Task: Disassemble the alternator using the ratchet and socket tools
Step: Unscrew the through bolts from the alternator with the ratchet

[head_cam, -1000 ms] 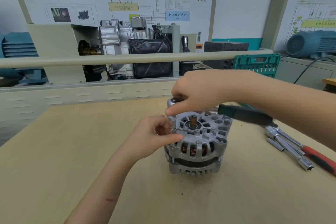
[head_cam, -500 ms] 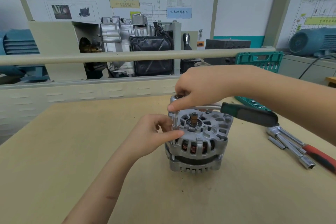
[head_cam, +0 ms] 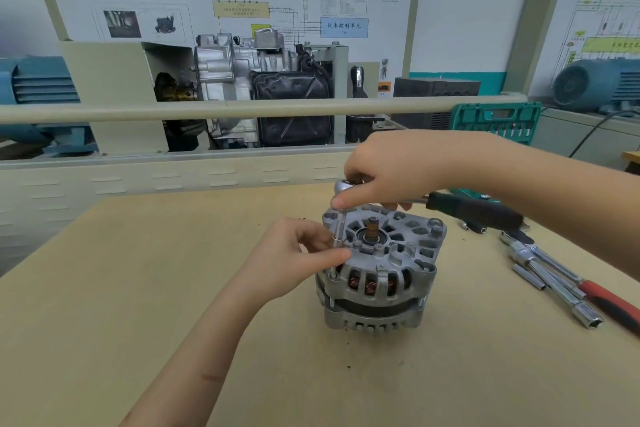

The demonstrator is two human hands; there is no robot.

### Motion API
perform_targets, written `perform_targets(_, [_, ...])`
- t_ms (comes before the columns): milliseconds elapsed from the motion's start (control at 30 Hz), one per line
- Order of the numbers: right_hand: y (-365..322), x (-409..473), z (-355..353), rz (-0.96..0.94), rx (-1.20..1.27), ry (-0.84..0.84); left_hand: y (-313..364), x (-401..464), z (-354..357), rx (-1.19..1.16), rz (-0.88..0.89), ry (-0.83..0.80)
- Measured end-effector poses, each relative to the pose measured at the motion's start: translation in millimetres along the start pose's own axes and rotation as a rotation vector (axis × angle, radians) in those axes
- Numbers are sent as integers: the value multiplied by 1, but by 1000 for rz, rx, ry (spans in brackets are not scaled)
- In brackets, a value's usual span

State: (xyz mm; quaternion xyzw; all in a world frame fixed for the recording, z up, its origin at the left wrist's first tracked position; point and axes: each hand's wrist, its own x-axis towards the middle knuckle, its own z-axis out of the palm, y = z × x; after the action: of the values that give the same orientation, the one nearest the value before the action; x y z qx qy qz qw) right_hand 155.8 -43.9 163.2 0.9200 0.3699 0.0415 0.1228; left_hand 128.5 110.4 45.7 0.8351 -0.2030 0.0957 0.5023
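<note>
A silver alternator (head_cam: 381, 270) stands upright on the wooden table (head_cam: 138, 288), copper windings showing through its slots. A ratchet (head_cam: 474, 210) with a dark green handle lies level above it, its chrome head over the alternator's left rim. A thin socket extension (head_cam: 336, 234) drops from that head to a bolt at the housing's left edge. My right hand (head_cam: 398, 166) grips the ratchet head from above. My left hand (head_cam: 294, 256) pinches the extension between thumb and fingers beside the housing.
Several chrome sockets and a red-handled wrench (head_cam: 568, 284) lie on the table at the right. A green tool case (head_cam: 495, 121) sits behind my right arm. A rail (head_cam: 207, 109) and a cutaway engine display (head_cam: 259, 94) stand beyond the table's far edge.
Both hands keep their hold on ratchet head and extension. The ratchet handle has swung slightly, and the view has shifted a little.
</note>
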Motion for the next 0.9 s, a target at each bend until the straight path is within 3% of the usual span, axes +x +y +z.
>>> perform_targets(167, [0, -6, -4, -140, 121, 18, 3, -1, -6, -50, 9, -99])
perform_targets(267, [-1, -7, -5, -194, 144, 27, 2, -1, -5, -58, 34, -37])
perform_targets(500, [-5, -4, -1, -83, 137, 96, 2, -2, 4, -26, 89, 97])
perform_targets(700, [-5, -6, -6, -123, 160, 14, 6, -1, -1, 35, 40, -47])
perform_targets(900, [-3, -7, -3, -75, 126, 68, 5, -2, 5, 185, 167, 94])
